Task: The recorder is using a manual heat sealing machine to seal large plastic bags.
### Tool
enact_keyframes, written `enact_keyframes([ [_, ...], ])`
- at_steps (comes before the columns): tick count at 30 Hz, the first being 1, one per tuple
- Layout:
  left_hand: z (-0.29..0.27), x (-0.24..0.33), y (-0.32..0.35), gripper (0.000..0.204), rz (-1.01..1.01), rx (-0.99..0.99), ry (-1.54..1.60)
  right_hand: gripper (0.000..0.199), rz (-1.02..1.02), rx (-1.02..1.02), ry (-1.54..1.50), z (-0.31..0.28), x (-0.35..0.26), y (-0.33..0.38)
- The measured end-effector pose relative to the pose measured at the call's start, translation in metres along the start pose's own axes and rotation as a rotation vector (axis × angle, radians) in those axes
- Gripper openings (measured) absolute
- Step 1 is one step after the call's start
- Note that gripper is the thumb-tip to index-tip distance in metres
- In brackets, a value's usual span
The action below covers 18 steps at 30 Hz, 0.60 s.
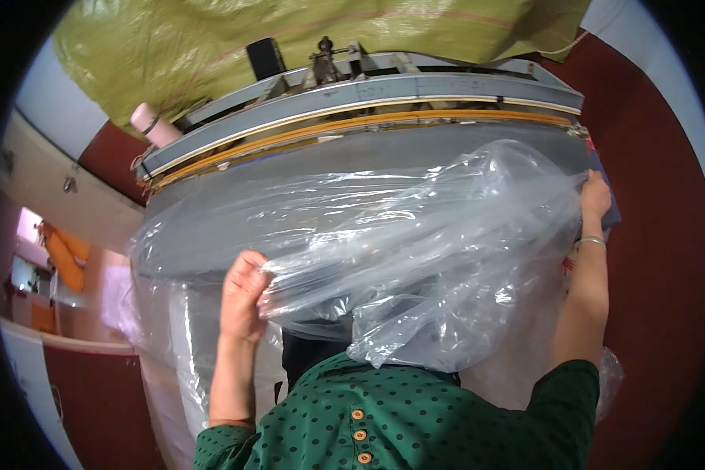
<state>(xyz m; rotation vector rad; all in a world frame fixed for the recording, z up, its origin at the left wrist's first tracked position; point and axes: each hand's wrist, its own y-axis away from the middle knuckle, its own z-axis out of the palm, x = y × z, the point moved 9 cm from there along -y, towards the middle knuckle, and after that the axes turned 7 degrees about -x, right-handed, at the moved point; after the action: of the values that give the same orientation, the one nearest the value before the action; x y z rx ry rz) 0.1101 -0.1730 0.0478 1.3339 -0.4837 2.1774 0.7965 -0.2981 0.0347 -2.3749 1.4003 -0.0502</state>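
A person spreads a clear plastic bag (415, 251) across the grey bed of a sealing machine (368, 102), seen from above.

The left hand (243, 294) grips a bunched fold of the bag near its lower left edge, fingers curled tight around the film. The right hand (595, 196), with a thin bangle (591, 241) on the wrist, pinches the bag's far right edge beside the machine's end. The crumpled bag lies stretched between both hands over the grey surface. Green dotted sleeves (384, 415) fill the foreground. A yellow-green woven sack (211, 47) hangs behind the machine, with a pink cylinder (155, 125) just below it.
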Motion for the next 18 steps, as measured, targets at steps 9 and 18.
enact_keyframes([
  [9,-0.036,0.124,0.084,0.028,0.186,0.486,-1.914,0.035,-0.06,0.013,-0.105,0.014,0.009,-0.009],
  [18,-0.091,0.319,0.117,0.02,0.607,1.197,-2.251,0.037,-0.09,0.031,-0.052,0.018,0.009,-0.013],
])
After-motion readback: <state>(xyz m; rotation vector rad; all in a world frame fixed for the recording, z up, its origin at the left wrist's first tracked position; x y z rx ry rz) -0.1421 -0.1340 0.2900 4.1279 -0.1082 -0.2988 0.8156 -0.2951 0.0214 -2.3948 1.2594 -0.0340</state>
